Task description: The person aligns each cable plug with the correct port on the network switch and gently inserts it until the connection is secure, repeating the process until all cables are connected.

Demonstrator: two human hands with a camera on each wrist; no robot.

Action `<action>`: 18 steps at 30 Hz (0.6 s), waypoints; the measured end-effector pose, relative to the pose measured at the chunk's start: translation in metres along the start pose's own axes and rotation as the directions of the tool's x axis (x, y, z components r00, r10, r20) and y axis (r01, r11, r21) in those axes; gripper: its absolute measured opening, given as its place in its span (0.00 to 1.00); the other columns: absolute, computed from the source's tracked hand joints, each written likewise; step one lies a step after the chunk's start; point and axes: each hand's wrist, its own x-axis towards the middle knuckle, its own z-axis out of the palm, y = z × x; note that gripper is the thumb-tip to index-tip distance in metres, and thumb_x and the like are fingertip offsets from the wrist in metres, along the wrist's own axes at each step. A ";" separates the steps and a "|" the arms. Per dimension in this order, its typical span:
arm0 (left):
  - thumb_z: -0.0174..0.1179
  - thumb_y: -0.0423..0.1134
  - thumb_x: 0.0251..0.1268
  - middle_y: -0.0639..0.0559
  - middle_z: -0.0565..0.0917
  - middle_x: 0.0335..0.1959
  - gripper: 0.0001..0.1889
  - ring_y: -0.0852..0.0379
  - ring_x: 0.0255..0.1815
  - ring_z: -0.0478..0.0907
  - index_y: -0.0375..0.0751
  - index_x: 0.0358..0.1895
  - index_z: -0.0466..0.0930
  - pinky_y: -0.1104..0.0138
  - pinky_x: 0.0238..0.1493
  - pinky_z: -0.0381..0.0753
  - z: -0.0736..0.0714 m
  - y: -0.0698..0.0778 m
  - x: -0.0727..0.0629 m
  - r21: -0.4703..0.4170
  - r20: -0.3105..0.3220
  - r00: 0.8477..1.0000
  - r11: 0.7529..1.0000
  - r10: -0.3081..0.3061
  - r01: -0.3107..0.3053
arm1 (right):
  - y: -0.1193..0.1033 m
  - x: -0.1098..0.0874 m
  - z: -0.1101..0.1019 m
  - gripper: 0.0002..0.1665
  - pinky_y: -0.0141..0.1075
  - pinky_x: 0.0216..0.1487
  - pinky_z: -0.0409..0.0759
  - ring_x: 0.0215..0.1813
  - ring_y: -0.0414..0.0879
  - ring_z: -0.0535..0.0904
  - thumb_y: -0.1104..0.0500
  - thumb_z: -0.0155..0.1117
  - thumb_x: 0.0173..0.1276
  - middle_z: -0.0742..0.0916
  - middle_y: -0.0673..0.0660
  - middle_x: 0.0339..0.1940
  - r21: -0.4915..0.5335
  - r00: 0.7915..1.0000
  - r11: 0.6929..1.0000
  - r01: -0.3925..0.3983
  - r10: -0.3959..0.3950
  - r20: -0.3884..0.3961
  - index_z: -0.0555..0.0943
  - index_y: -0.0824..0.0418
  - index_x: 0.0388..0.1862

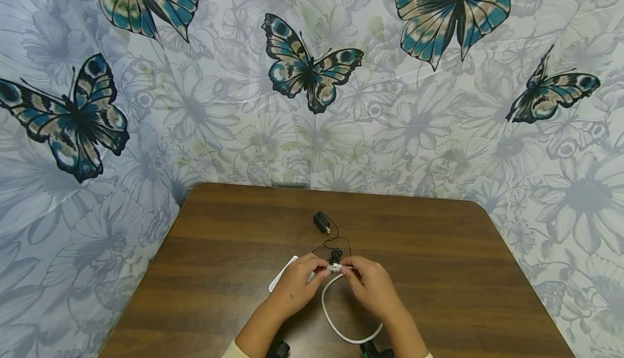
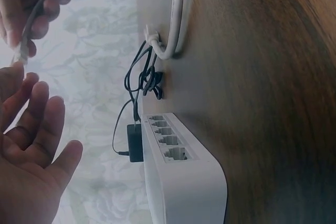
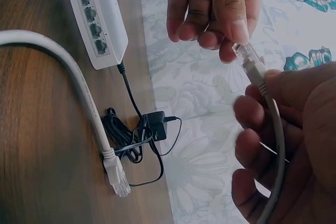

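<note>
A pale cable (image 1: 331,323) is looped at the lower centre of the frame. One plug (image 3: 255,73) is pinched at its clear tip by thumb and forefinger of the left hand (image 1: 297,285), and gripped behind by the right hand (image 1: 372,286). A second plug (image 3: 116,175) is seen beside black cord (image 2: 151,81). One white box (image 3: 100,14), five sockets (image 3: 90,14) counted, and one adapter (image 1: 321,222) are placed nearby. Wood is left on both sides, out to the table (image 1: 439,249) edges.

No legible txt, no brand, no nos., no signs
</note>
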 end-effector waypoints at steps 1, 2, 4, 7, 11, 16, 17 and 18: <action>0.63 0.45 0.70 0.67 0.82 0.40 0.06 0.68 0.41 0.76 0.52 0.44 0.85 0.68 0.44 0.79 0.000 0.000 0.000 0.003 0.000 1.000 1.000 0.003 -0.003 | 0.000 0.000 0.000 0.06 0.29 0.32 0.78 0.31 0.30 0.77 0.61 0.70 0.67 0.86 0.41 0.35 0.003 1.000 1.000 0.007 -0.007 0.000 0.85 0.53 0.42; 0.62 0.45 0.70 0.66 0.82 0.40 0.06 0.67 0.41 0.77 0.52 0.44 0.85 0.68 0.44 0.79 0.000 0.000 0.000 0.003 0.000 1.000 1.000 0.010 -0.010 | 0.000 0.000 0.000 0.07 0.30 0.33 0.79 0.33 0.30 0.79 0.61 0.70 0.66 0.87 0.43 0.36 0.003 1.000 1.000 0.015 -0.015 -0.001 0.85 0.55 0.43; 0.62 0.45 0.70 0.66 0.82 0.40 0.06 0.67 0.41 0.77 0.52 0.44 0.85 0.68 0.44 0.79 0.000 0.000 0.000 0.005 0.006 1.000 1.000 0.017 -0.017 | 0.000 -0.001 0.000 0.10 0.31 0.35 0.81 0.36 0.32 0.81 0.60 0.71 0.65 0.89 0.45 0.39 -0.004 1.000 1.000 0.024 -0.024 0.005 0.86 0.56 0.46; 0.61 0.47 0.71 0.66 0.81 0.41 0.08 0.68 0.42 0.77 0.51 0.45 0.85 0.69 0.44 0.79 -0.001 0.001 0.000 0.002 0.023 0.999 1.000 0.024 -0.024 | -0.002 0.000 0.000 0.15 0.32 0.38 0.82 0.38 0.34 0.83 0.56 0.72 0.65 0.89 0.47 0.43 -0.033 0.999 0.999 0.034 -0.033 0.024 0.85 0.57 0.50; 0.59 0.49 0.71 0.67 0.81 0.41 0.11 0.69 0.42 0.76 0.50 0.46 0.86 0.70 0.44 0.79 -0.001 0.002 0.001 -0.009 0.040 0.999 0.999 0.037 -0.036 | -0.005 0.000 0.001 0.18 0.32 0.39 0.82 0.38 0.35 0.83 0.54 0.72 0.65 0.89 0.47 0.45 -0.077 0.998 0.996 0.034 -0.030 0.054 0.84 0.55 0.54; 0.61 0.50 0.69 0.68 0.81 0.40 0.10 0.69 0.40 0.76 0.52 0.45 0.86 0.71 0.43 0.78 -0.001 0.001 0.002 0.008 0.015 0.998 0.998 0.066 -0.067 | -0.008 0.001 0.002 0.10 0.32 0.38 0.81 0.38 0.32 0.81 0.55 0.71 0.66 0.87 0.42 0.40 -0.107 0.997 0.993 0.043 -0.036 0.067 0.85 0.52 0.46; 0.61 0.50 0.69 0.68 0.81 0.40 0.10 0.69 0.39 0.76 0.53 0.45 0.87 0.71 0.42 0.78 0.000 0.001 0.002 0.012 0.008 0.997 0.997 0.073 -0.073 | -0.008 0.001 0.002 0.08 0.32 0.37 0.81 0.37 0.32 0.80 0.55 0.70 0.66 0.87 0.42 0.39 -0.108 0.997 0.993 0.048 -0.040 0.069 0.85 0.52 0.44; 0.62 0.50 0.68 0.68 0.81 0.40 0.10 0.68 0.39 0.77 0.53 0.45 0.87 0.71 0.41 0.77 0.000 0.000 0.002 0.013 0.003 0.997 0.997 0.077 -0.077 | -0.008 0.002 0.002 0.06 0.32 0.37 0.80 0.36 0.31 0.79 0.55 0.70 0.67 0.86 0.41 0.38 -0.103 0.997 0.993 0.053 -0.046 0.068 0.85 0.51 0.42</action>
